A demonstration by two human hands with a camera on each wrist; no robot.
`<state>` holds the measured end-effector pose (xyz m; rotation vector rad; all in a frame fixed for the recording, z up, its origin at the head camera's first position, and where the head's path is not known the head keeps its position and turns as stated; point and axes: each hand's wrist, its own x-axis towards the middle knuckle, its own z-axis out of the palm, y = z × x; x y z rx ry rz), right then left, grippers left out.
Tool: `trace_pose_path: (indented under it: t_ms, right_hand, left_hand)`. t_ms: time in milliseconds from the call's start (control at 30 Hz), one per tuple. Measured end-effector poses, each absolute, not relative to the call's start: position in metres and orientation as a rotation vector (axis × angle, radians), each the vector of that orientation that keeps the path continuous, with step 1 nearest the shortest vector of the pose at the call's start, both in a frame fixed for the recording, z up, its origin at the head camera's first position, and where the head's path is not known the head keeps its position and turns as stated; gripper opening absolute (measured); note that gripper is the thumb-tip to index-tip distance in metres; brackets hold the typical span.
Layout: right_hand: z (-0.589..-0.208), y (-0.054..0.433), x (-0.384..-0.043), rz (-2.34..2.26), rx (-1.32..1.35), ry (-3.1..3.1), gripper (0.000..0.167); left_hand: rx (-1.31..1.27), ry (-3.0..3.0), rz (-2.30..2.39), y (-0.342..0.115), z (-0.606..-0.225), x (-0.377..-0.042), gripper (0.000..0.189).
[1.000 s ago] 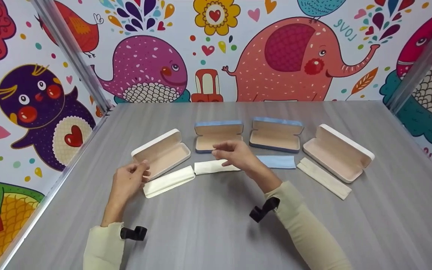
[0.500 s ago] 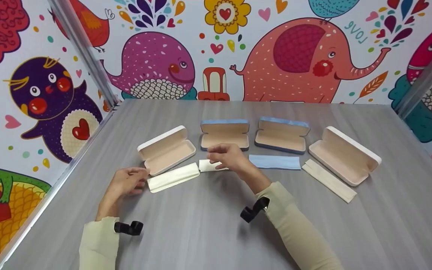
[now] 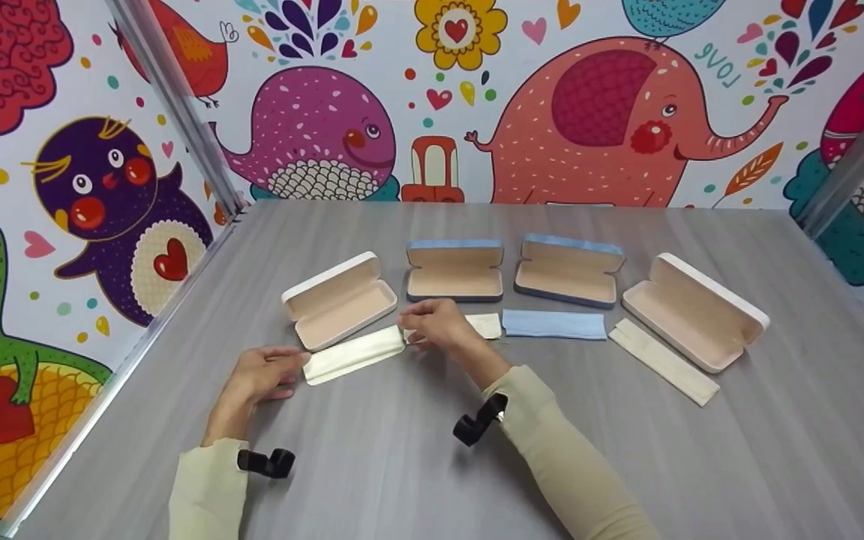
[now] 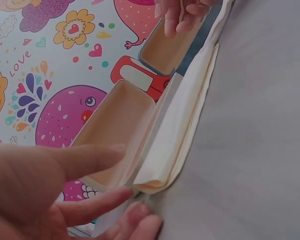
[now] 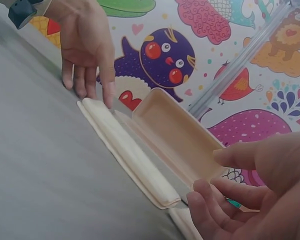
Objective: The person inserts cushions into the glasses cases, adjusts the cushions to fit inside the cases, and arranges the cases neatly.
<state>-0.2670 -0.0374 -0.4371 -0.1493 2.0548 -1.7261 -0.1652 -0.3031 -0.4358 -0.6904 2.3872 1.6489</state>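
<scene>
A folded cream cloth [image 3: 355, 355] lies in front of the open white glasses case [image 3: 340, 319] at the left. My left hand [image 3: 263, 373] is at the cloth's left end, thumb and fingers parted. In the left wrist view, the fingers of that hand [image 4: 45, 185] reach toward the end of the folded cloth [image 4: 172, 135], with nothing held between them. My right hand [image 3: 439, 324] hovers by the cloth's right end and partly covers a second cream cloth [image 3: 487, 325]. The right wrist view shows its fingers [image 5: 247, 192] loosely bent, with a gap to the thumb.
Two open blue glasses cases [image 3: 454, 285] [image 3: 567, 285] stand behind, and another open white case [image 3: 683, 324] is at the right. A light blue cloth [image 3: 553, 324] and a beige cloth [image 3: 663, 361] lie before them. Patterned walls border the grey table [image 3: 372, 457].
My right hand has moved left and lower, from over the second cream cloth to the first one's right end. My left hand has come from the white case down to the first cloth's left end.
</scene>
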Motion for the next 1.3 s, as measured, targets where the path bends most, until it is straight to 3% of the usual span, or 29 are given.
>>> trace_pose_path:
  t_ms: [633,933,1167,1300]
  right_hand:
    - [-0.458,-0.054,-0.264,-1.695,-0.187,2.196,0.027]
    - [-0.455,-0.057,-0.263,-1.441,-0.374,2.462,0.044]
    - [-0.458,-0.059,-0.261,-1.195,-0.532,2.653,0.032]
    - [-0.459,-0.061,-0.259,-1.182,-0.514,2.670,0.036]
  left_hand:
    - [-0.688,2.576,1.474,-0.293,-0.444,-0.167,0.041]
    - [-0.623,2.708,1.362,-0.287,-0.444,-0.170,0.030]
    - [-0.614,2.751,1.332,-0.287,-0.445,-0.168,0.030]
    - [-0.591,2.812,1.252,-0.287,-0.445,-0.166,0.030]
